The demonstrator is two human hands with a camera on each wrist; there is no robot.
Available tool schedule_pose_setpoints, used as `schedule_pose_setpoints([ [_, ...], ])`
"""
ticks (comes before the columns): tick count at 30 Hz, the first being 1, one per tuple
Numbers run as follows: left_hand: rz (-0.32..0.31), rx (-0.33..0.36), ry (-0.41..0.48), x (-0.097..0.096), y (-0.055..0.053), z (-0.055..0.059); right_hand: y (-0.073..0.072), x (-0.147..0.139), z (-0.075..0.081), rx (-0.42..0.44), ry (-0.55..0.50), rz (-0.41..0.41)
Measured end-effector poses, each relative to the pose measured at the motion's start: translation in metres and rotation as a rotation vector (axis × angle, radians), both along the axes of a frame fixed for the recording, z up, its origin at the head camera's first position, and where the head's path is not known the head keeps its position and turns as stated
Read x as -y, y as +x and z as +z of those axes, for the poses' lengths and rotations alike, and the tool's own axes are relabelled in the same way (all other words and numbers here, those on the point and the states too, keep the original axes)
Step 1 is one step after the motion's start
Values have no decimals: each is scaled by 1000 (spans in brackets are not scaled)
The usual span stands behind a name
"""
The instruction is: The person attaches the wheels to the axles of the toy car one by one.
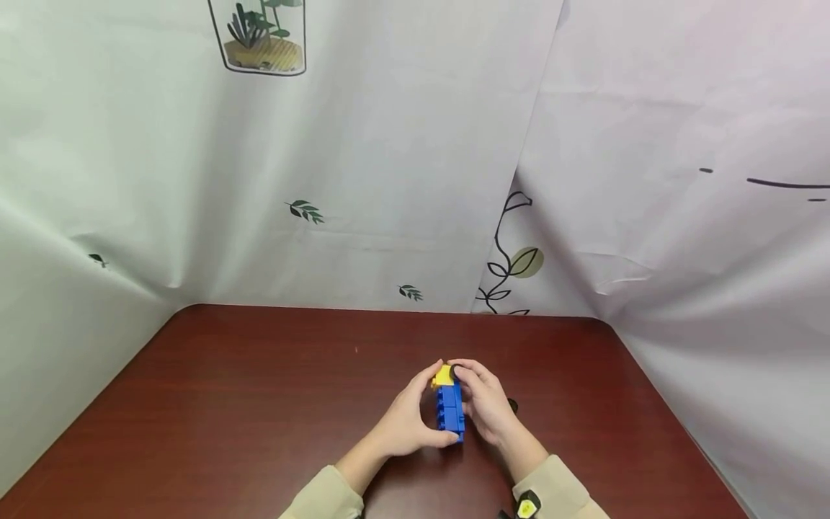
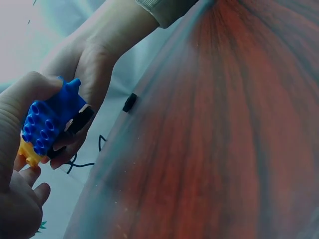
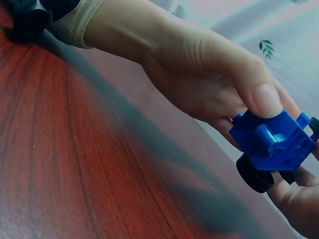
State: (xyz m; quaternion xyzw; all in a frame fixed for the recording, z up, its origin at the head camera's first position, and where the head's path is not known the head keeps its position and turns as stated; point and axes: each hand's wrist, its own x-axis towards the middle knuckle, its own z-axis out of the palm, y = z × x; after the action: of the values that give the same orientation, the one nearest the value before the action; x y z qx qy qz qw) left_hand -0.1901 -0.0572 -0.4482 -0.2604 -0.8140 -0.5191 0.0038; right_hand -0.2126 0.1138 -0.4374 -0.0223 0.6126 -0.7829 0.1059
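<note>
Both hands hold one toy vehicle made of building bricks over the table. Its body is blue bricks (image 1: 450, 411) with studs, ending in a yellow brick (image 1: 444, 375) at the far end. My left hand (image 1: 408, 424) grips it lengthwise, thumb on the near blue end and fingertips at the yellow end. On the other side, my right hand (image 1: 485, 404) pinches a black wheel (image 1: 455, 372) against the far end, thumb on it. Another black wheel (image 3: 254, 173) shows on the vehicle's underside in the right wrist view. The right fingers are partly hidden behind the bricks.
A small black piece (image 2: 130, 102) lies on the brown table (image 1: 272, 389), just beyond the right hand in the head view. A white printed sheet (image 1: 389, 144) hangs behind the table and along its sides.
</note>
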Motion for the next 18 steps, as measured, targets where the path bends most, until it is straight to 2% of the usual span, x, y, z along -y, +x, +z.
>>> schedule_pose_setpoints([
  [11, 17, -39, -6, 0, -1, -4, 1, 0, -2, 3, 2, 1],
  [18, 37, -76, -20, -2, -2, -4, 0, 2, 1, 2, -32, -39],
])
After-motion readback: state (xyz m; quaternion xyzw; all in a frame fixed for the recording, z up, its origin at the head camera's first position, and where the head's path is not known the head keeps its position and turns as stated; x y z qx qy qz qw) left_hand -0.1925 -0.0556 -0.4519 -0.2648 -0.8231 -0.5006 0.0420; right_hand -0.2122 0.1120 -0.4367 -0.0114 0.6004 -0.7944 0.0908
